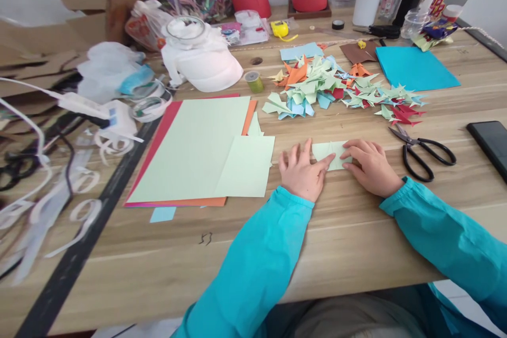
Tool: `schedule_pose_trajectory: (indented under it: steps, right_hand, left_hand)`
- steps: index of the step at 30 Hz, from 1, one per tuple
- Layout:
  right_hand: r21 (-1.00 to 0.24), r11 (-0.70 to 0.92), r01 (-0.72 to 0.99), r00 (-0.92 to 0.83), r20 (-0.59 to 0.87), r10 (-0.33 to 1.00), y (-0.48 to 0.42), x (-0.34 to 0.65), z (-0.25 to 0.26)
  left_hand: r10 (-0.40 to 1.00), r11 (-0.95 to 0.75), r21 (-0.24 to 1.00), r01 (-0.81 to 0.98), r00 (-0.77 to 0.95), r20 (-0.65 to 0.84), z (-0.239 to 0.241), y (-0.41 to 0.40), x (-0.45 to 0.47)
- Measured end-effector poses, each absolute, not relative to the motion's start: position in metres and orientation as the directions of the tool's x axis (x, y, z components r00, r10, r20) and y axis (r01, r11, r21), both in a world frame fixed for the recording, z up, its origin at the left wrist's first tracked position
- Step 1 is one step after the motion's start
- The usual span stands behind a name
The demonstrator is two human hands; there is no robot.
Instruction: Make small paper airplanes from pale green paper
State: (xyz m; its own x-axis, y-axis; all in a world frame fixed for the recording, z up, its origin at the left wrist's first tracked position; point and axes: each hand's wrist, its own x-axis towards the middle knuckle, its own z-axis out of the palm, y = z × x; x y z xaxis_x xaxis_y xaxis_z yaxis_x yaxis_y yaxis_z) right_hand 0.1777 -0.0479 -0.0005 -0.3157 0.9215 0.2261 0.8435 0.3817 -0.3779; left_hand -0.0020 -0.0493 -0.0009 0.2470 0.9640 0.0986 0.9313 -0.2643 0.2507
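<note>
A small folded piece of light green paper (331, 151) lies flat on the table between my hands. My left hand (301, 175) rests palm down with its fingers spread, and its thumb presses on the paper's left part. At the paper's right end, my right hand (371, 167) has its fingers and thumb curled in on the edge. Left of my left hand is a square light green sheet (247, 167), partly over a stack topped by a larger light green sheet (194, 148). Black-handled scissors (421, 151) lie partly spread just beyond my right hand.
A pile of folded paper pieces (317, 82) in several colours lies behind my hands. A blue sheet (415, 67) sits at back right, a phone (491, 142) at the right edge. A white cap (209, 69), a thread spool (254, 82) and a power strip (119, 119) are leftward.
</note>
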Motion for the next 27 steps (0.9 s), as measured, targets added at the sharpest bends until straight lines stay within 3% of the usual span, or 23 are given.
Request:
schedule_pose_trajectory:
  steps: [7, 13, 19, 27]
  right_hand:
    - [-0.469, 0.382, 0.796, -0.333, 0.188, 0.924, -0.045, 0.186, -0.001]
    - [-0.221, 0.596, 0.772, -0.537, 0.275, 0.798, -0.05, 0.185, -0.004]
    - [-0.04, 0.601, 0.798, -0.567, 0.287, 0.772, -0.057, 0.178, -0.003]
    - [-0.146, 0.603, 0.784, -0.548, 0.292, 0.784, -0.053, 0.182, -0.006]
  left_hand:
    - [0.958, -0.285, 0.247, 0.926, 0.279, 0.059, -0.002, -0.047, -0.006]
    - [0.946, -0.321, 0.236, 0.917, 0.298, 0.13, -0.011, -0.045, -0.008]
    - [0.925, -0.359, 0.234, 0.904, 0.31, 0.22, -0.017, -0.045, -0.009]
    - [0.917, -0.346, 0.288, 0.893, 0.257, 0.305, -0.018, -0.045, -0.004]
